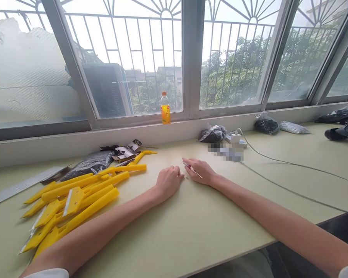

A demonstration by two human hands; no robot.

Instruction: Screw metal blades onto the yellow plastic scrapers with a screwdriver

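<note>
Pale green surface (191, 231); yellow scraper pile (75, 195) well left of both hands. Right hand (201, 170) fingers pinch a small screwdriver (192, 169), long axis running up-left to down-right (red handle up-left). Left hand (168, 182) just beside, palm down, fingers loosely curled, holding nothing. Nothing between them.

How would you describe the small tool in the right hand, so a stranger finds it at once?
Start at the pale green table below the window. Near its middle the right hand holds a thin screwdriver, red-handled with a metal shaft, far slimmer than the yellow scrapers piled left.
</note>
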